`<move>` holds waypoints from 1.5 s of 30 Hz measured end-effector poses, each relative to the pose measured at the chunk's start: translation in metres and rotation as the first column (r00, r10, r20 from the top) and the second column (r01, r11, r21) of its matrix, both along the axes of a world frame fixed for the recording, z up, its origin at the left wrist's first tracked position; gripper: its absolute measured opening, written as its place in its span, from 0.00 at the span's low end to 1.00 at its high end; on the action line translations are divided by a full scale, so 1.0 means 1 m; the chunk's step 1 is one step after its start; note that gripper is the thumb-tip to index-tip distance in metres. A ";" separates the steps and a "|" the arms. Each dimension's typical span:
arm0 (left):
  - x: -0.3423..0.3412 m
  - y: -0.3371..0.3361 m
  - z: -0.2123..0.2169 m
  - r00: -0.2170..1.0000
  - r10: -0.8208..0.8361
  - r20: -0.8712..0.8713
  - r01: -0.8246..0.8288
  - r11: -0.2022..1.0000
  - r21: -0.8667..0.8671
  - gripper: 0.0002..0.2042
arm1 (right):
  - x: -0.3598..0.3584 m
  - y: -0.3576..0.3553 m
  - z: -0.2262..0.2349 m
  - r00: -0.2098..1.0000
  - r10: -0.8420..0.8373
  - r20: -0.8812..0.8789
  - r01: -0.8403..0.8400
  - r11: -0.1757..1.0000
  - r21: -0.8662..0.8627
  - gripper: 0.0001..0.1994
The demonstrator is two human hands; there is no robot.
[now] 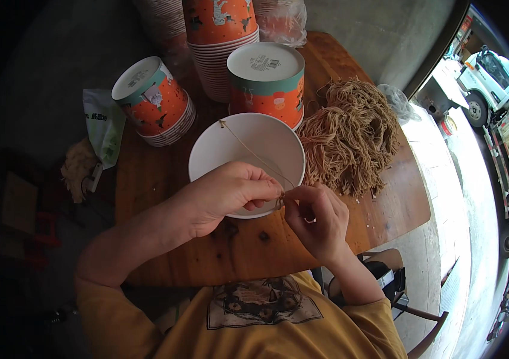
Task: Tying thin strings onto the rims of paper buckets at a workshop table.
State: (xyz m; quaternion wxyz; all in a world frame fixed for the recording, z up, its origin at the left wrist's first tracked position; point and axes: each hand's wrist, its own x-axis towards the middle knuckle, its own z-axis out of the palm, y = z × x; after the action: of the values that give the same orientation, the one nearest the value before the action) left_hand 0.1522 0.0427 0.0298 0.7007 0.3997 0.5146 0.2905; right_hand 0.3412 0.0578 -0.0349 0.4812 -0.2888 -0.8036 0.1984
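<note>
A white paper bucket [206, 149] stands on the wooden table in front of me, its open top facing up. A thin tan cord [248, 148] runs from a knot at its far left rim across the opening to my fingers. My left hand [239, 188] pinches the cord at the near right rim. Just beside it, my right hand [320, 215] is closed with thumb and forefinger on the same cord end. The fingertips of both hands nearly meet and partly hide the cord there.
A heap of tan cords [353, 134] lies right of the bucket. Behind stand orange buckets turned upside down: a short stack [154, 102], a wide one [266, 90] and a tall stack [221, 30]. A white-green plastic bag [104, 125] hangs at the table's left. A truck [487, 78] shows outside.
</note>
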 end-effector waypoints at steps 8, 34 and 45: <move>0.002 0.000 0.002 0.999 0.048 0.007 -0.048 0.999 0.005 0.07 | -0.001 -0.001 -0.004 0.994 -0.081 0.077 0.062 0.972 0.225 0.15; 0.023 -0.020 -0.018 0.920 0.150 -0.363 0.105 0.796 0.596 0.04 | -0.002 0.001 0.010 0.987 0.009 -0.158 -0.097 0.824 -0.558 0.05; 0.024 -0.019 -0.027 0.825 0.330 -0.458 0.256 0.506 0.824 0.09 | 0.018 0.024 0.020 0.748 0.068 -0.660 -0.655 -0.081 -0.751 0.05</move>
State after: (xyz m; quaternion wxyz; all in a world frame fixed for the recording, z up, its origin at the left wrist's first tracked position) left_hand 0.1766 0.0232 0.0031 0.2151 0.7481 0.4913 0.3908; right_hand 0.3595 0.0817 -0.0145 0.2305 -0.2434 -0.3588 0.8711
